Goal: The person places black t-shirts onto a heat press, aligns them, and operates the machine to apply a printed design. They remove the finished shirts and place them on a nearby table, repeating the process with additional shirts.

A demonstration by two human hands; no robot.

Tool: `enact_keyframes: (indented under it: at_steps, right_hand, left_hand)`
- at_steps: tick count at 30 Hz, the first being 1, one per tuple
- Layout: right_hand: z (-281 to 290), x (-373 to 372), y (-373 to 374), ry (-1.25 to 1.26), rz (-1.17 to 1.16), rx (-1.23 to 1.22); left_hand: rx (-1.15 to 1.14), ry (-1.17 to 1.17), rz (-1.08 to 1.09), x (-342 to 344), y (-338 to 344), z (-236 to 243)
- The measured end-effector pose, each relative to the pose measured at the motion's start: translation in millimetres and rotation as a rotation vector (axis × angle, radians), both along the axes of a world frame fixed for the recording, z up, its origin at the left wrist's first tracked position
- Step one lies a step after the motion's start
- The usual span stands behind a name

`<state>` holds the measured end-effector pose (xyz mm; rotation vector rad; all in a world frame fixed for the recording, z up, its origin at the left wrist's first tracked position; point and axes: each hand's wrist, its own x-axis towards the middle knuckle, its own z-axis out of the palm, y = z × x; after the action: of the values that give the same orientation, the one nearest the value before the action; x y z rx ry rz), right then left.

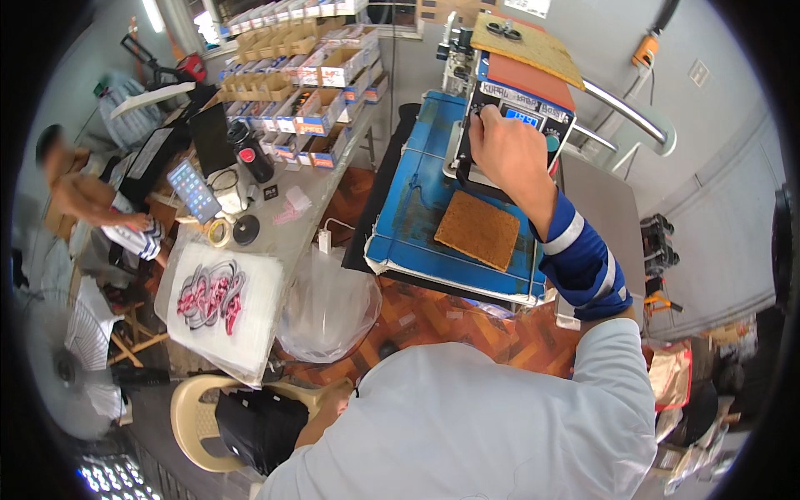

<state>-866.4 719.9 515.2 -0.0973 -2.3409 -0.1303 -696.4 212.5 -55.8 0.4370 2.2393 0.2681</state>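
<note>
My right hand [500, 146] is raised at the front panel of a heat press [521, 83], fingers curled; what they hold, if anything, is hidden. A blue sleeve with pale stripes covers that forearm. Below the hand, a brown square pad [477, 229] lies on the blue press platen [404, 208]. A yellowish board [550, 58] with scissors rests atop the press. My left hand [337, 393] is low beside a beige plastic chair [196, 417] with black fabric on it, mostly hidden by my body, so its fingers are unclear.
At left, a table [304, 179] holds a phone [192, 190], a bottle [248, 150], tape and a printed pink-and-grey sheet [217, 308]. Stacked small boxes [333, 75] stand behind. A shirtless person [96, 200] stands at far left near a fan [62, 375]. A plastic bag [325, 308] sits on the floor.
</note>
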Motion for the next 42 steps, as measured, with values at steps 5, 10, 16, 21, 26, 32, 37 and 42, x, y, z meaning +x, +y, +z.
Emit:
enact_keyframes:
  at_steps: [5, 10, 16, 21, 26, 32, 37, 42]
  right_hand:
    - [2, 13, 2, -0.091, -0.069, 0.277]
    - [14, 35, -43, -0.111, 0.002, 0.089]
    - [-84, 42, -18, 0.093, -0.004, 0.077]
    - [-85, 33, -17, 0.001, 0.028, -0.02]
    - [-83, 50, 2, 0.008, 0.037, -0.03]
    - [-69, 91, 26, -0.124, -0.185, -0.094]
    - [-81, 102, 52, -0.174, -0.468, -0.113]
    - [-85, 120, 67, -0.192, -0.585, -0.163]
  left_hand:
    - [0.029, 0.258, -0.508, -96, 11, -18]
    - [0.468, -0.277, 0.808, -153, 66, 11]
    - [1.276, -1.019, 1.226, -185, 180, 211]
    - [1.428, -0.612, 1.475, -215, 199, 234]
    - [1.312, -0.072, 1.41, -216, 195, 229]
    - [1.487, 0.087, 1.233, -223, 206, 272]
    - [1.956, -0.231, 1.196, -257, 222, 322]
    - [2.279, -0.373, 0.812, -301, 247, 458]
